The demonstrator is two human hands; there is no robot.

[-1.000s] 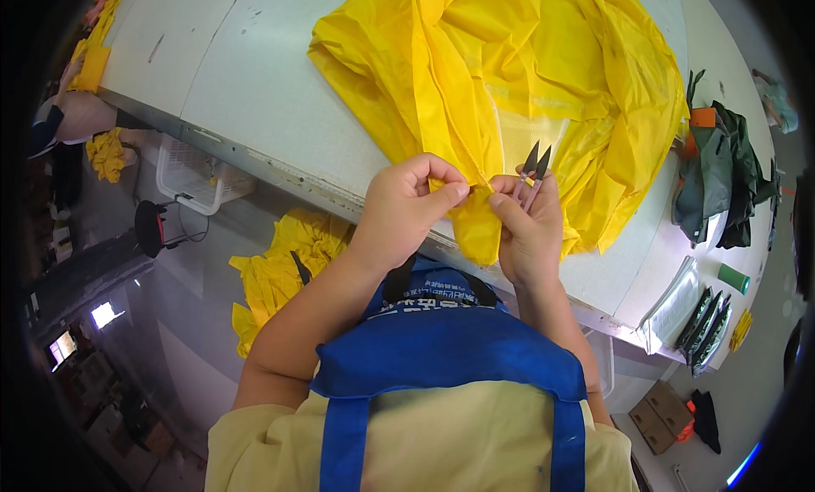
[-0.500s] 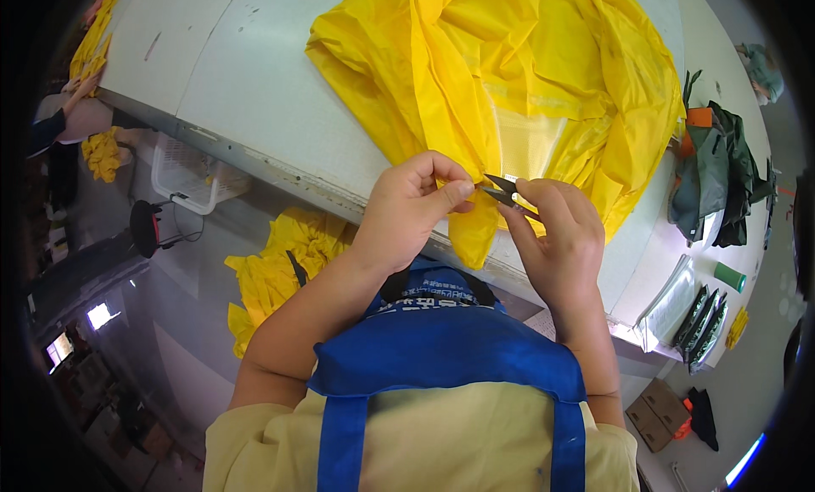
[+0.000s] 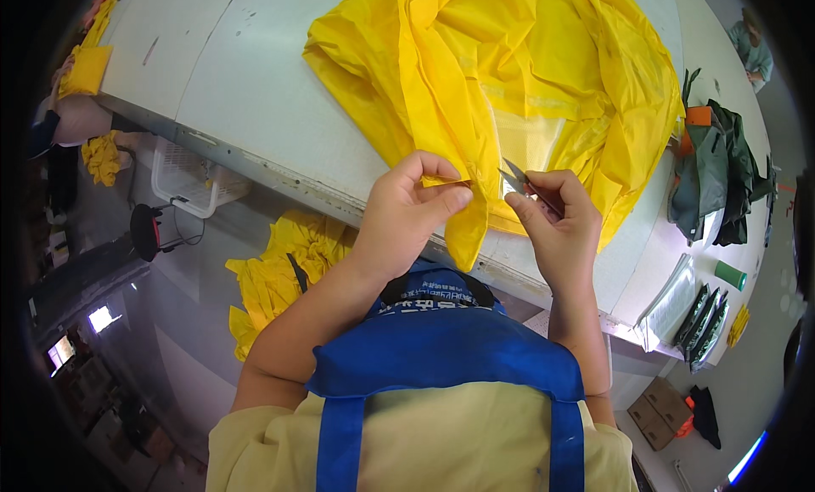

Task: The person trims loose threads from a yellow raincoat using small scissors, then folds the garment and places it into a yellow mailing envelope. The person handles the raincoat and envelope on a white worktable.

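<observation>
A large crumpled garment of thin, shiny yellow fabric (image 3: 543, 42) lies over the table, with a pale see-through panel (image 3: 522, 144) in its middle. One narrow end of it hangs toward me over the table's front edge. My left hand (image 3: 412, 208) is closed, pinching a small folded edge of the yellow fabric between thumb and fingers. To its right, my right hand (image 3: 564, 224) grips dark thread snips (image 3: 516, 174). Their pointed blades tilt up and left, a little apart from the fabric edge in my left hand. Part of the snips is hidden by my fingers.
More yellow fabric (image 3: 284, 267) hangs below the table on my left, near a white basket (image 3: 182, 182). Dark green garments (image 3: 713, 178), a green cylinder (image 3: 730, 275) and papers (image 3: 669, 305) lie at right. Co-workers (image 3: 751, 55) are at the far right and far left.
My right hand has drawn the snips right, away from my left hand, which now shows a folded fabric edge. The far-left co-worker's yellow fabric has moved, and the far-right person shows more.
</observation>
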